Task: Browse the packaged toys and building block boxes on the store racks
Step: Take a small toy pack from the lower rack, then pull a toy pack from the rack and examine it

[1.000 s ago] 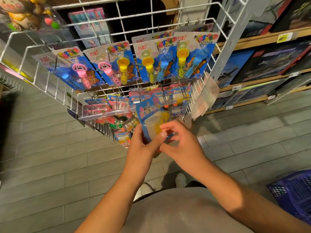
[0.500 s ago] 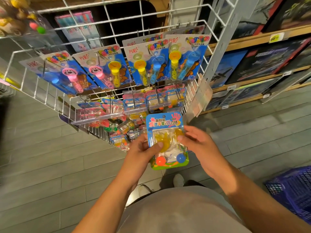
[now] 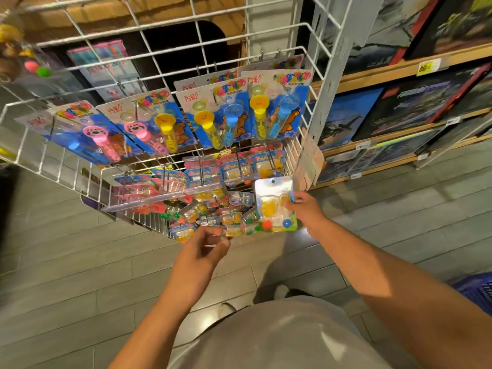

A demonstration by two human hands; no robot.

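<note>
Right hand [image 3: 306,211] pinches a small blister pack [image 3: 275,206] by its right edge, thumb across the front, fingers behind. Pack is upright, held up against the lower tier of the white wire rack [image 3: 170,53]. Through the clear plastic: a yellow piece at centre, an orange ball and a blue ball along the bottom, green card edge below them. Glare washes out the print at its top.

Left hand [image 3: 205,246] is apart from the pack, lower and to its left, fingers loosely curled, holding nothing. Its fingertips sit close to the jumble of like packs [image 3: 213,211] lying in the basket part of the rack; whether they touch one, cannot tell. The two hands are well apart.

Above both hands, a row of bubble wand cards [image 3: 229,113] hangs from hooks: blue backing, bear picture, wands in pink, yellow and blue. Between that row and the hands, a second row of small red-and-blue headed packs [image 3: 239,166] hangs behind a clear plastic rail.

Beyond the right hand and further right, wooden shelves [image 3: 399,73] carry large flat building block boxes [image 3: 415,105], dark artwork with aircraft, one red-edged. Yellow price tag on the shelf lip; figures blurred.

Below the right forearm, at the frame's edge, the corner of a blue plastic basket [image 3: 476,291] stands on the floor. Grey plank-style floor tiles [image 3: 66,275] under everything. Person's grey shirt fills the bottom; a shoe toe shows between the forearms.

Far upper left of the left hand, blurred toys with pink and green balls.
</note>
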